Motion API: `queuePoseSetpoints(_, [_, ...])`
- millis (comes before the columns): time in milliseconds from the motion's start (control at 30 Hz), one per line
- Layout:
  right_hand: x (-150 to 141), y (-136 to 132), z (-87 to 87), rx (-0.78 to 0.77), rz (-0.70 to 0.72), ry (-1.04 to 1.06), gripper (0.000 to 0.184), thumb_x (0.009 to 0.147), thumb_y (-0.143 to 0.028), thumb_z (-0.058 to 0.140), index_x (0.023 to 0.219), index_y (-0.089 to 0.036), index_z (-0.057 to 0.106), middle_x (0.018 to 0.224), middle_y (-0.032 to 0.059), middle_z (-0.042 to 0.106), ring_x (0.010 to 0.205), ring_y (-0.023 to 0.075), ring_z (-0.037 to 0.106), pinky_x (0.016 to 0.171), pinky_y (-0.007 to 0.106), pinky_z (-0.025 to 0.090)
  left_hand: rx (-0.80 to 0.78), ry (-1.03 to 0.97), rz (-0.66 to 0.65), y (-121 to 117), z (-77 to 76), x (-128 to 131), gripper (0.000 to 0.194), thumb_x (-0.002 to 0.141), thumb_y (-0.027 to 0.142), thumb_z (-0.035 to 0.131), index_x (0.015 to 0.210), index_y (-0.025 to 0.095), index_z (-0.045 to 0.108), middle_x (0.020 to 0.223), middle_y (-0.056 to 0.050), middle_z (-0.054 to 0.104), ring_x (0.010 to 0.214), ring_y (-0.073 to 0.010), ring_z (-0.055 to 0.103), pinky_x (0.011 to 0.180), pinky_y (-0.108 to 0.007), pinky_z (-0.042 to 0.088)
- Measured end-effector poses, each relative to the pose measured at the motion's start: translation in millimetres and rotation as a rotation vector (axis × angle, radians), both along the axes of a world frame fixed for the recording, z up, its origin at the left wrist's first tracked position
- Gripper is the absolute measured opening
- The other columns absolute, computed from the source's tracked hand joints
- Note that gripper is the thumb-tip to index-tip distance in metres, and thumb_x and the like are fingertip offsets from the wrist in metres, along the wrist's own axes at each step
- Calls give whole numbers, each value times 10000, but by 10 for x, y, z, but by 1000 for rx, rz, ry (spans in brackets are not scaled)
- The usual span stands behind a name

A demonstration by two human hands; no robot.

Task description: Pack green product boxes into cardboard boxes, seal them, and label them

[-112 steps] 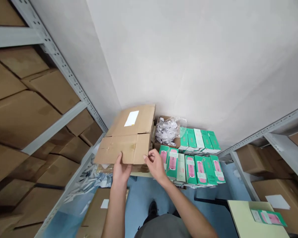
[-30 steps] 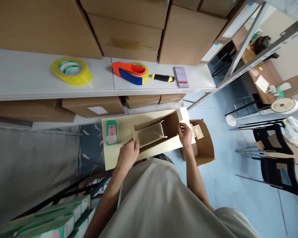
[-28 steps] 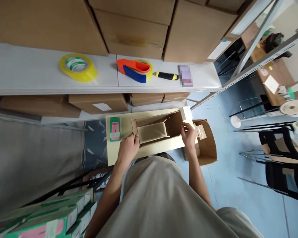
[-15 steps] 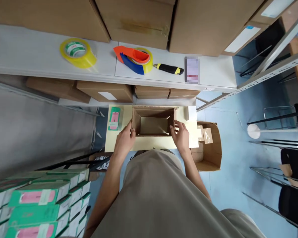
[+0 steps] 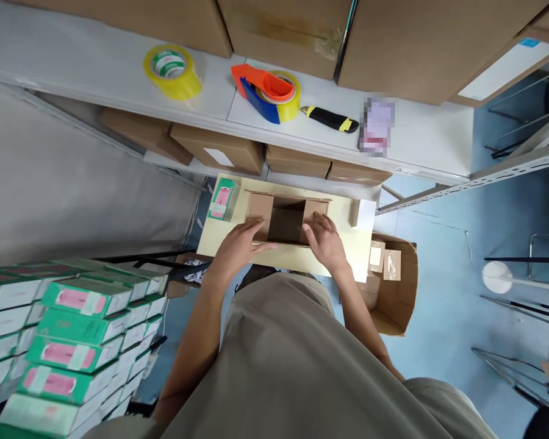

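On the pale yellow tabletop (image 5: 274,256) stands a small brown cardboard box (image 5: 289,205). Its two short end flaps are folded inward, leaving a dark gap in the middle. My left hand (image 5: 238,245) lies at the left flap (image 5: 259,208) and near edge, fingers stretched out and thumb apart. Over the right flap (image 5: 315,209) rests my right hand (image 5: 326,244), fingers spread from the thumb and touching the cardboard. A green box with a pink picture (image 5: 221,198) stands left of the cardboard box, and a white block (image 5: 364,213) to its right.
A shelf (image 5: 215,113) above the table bears a yellow tape roll (image 5: 172,72), a tape dispenser (image 5: 269,94), a utility knife (image 5: 330,119) and cartons. Stacked green boxes (image 5: 73,326) stand at lower left. An open carton (image 5: 400,296) sits on the floor at right.
The box's left and right flaps have folded inward over the opening. Both hands have moved from the box's outer sides onto the flaps. The camera view has tilted and shifted.
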State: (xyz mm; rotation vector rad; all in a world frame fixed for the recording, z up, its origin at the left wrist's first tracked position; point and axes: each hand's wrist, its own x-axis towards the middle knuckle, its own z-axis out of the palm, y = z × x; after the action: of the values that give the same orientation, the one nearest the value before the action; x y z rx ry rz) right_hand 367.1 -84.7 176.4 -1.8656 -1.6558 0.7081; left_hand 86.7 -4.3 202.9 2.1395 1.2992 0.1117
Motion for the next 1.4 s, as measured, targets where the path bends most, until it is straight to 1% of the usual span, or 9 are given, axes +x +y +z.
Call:
queuePoseSetpoints(200, [-49,57,-143,-22,-321,-37,811,1156,-833,264,1207,-196,763,1151,205,789,1173,382,747,1052,563,633,153,-72,245,221,-279,44,1163,936,732,860,1809,145,365,1665,-318,601,1530,-539,616,1220,-611,564])
queuePoseSetpoints(333, [-128,-5,-289,61,-485,12,942,1085,-890,452,1704,-180,464,1573,300,602,1383,444,673,1086,628,626,276,-194,175,367,-364,96,1248,935,662,899,1862,187,211,1866,-328,286,1751,-549,294,1352,-680,425])
queuePoseSetpoints(500, [-214,-148,-267,124,-491,57,1047,1088,-815,551,1881,-358,43,1838,253,316,1444,415,663,1100,635,644,288,-223,32,526,-369,-21,1091,980,528,889,1842,221,295,1762,-287,426,1694,-512,400,1364,-695,410])
queuePoseSetpoints(667, [-225,-90,-230,175,-499,40,872,1087,-764,606,1806,-330,371,1776,225,427,1476,391,652,1133,602,638,272,-234,-5,670,-489,-195,663,993,405,867,1597,246,645,1556,-218,573,1545,-469,552,1319,-655,478])
queuePoseSetpoints(800, [-177,72,-368,186,-532,43,557,1111,-727,570,1305,-246,774,1524,201,663,1451,361,668,1244,570,565,211,-276,12,719,-633,-280,345,1012,407,822,1317,247,795,1467,-193,618,1461,-431,611,1287,-616,509])
queuePoseSetpoints(867, [-152,141,-470,147,-590,117,549,1079,-748,601,1184,-237,773,1423,194,715,1357,337,713,1210,536,588,151,-353,66,721,-716,-294,289,1059,440,747,1268,250,805,1384,-174,669,1396,-385,656,1245,-577,547])
queuePoseSetpoints(1067, [-84,139,-604,-72,-767,481,886,875,-847,772,1437,-165,704,1501,223,748,1385,363,704,1204,525,579,-138,-724,338,680,-1037,-160,324,1013,515,710,1149,223,741,1248,-142,733,1216,-277,731,1074,-426,638])
queuePoseSetpoints(1233, [-15,26,-574,-206,-610,722,798,987,-846,636,1463,-217,757,1510,140,781,1419,357,715,1246,554,581,-602,-849,603,697,-1251,-88,882,862,501,835,1632,247,489,1524,-184,673,1463,-299,660,1214,-428,547])
queuePoseSetpoints(1400, [24,-3,-547,-256,-585,664,794,1085,-787,465,1503,-176,753,1505,180,778,1479,357,689,1274,558,585,-947,-881,489,783,-1278,-140,1030,809,622,847,1712,330,446,1477,-138,716,1372,-331,717,1181,-507,565])
